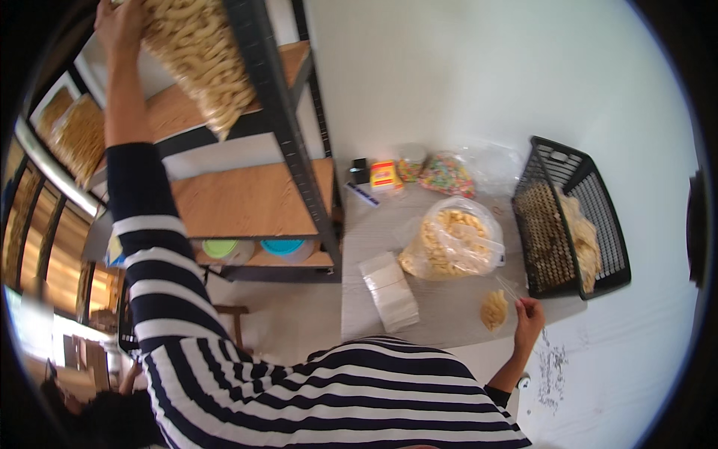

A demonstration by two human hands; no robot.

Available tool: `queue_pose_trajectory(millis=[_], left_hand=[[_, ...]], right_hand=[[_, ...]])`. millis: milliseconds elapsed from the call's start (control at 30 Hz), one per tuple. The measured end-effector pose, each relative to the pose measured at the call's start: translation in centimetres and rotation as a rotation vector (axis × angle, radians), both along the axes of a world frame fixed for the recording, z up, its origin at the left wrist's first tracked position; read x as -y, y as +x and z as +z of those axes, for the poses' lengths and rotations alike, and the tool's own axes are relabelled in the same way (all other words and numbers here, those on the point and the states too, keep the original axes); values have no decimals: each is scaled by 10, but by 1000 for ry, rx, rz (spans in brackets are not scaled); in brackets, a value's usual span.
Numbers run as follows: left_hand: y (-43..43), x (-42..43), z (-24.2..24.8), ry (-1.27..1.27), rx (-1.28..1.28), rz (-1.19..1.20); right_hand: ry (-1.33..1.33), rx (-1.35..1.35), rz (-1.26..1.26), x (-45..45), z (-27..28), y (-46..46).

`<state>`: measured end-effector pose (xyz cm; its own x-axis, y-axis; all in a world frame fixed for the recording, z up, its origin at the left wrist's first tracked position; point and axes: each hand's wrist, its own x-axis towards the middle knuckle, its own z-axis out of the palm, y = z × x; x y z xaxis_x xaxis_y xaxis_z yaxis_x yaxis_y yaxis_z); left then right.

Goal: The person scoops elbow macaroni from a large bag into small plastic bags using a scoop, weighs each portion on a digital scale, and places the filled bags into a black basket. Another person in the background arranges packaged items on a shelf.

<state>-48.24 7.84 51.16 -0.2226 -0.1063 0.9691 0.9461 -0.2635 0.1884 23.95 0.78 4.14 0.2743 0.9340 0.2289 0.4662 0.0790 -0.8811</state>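
My left hand is raised at the top left, gripping the edge of a large clear plastic bag of curved, tube-shaped snacks. That bag is by the upper shelf, a corner hanging past the shelf's edge; its top is cut off by the picture. My right hand pinches the gathered neck of a small clear bag of pale snacks at the table's near right. Behind it stands a big open plastic bag of yellowish puffed snacks, with a clear plastic scoop or container in its mouth. A stack of flat clear bags lies left of it.
A black plastic basket holding a bagged item stands right on the grey table. At the back are a yellow-red box, a jar and a bag of colourful candies. A black-framed shelf rises left. Another person is lower left.
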Motion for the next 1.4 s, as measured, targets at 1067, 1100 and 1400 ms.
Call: queue_pose_trajectory(millis=[1067,1100,1400], left_hand=[[29,33,-223,373,383,-742],[38,34,-221,381,301,-782],[67,37,-228,456,364,-732]], right_hand=[[-18,20,-91,17,27,8],[-38,47,-106,19,28,7],[-55,-10,-143,28,22,15]])
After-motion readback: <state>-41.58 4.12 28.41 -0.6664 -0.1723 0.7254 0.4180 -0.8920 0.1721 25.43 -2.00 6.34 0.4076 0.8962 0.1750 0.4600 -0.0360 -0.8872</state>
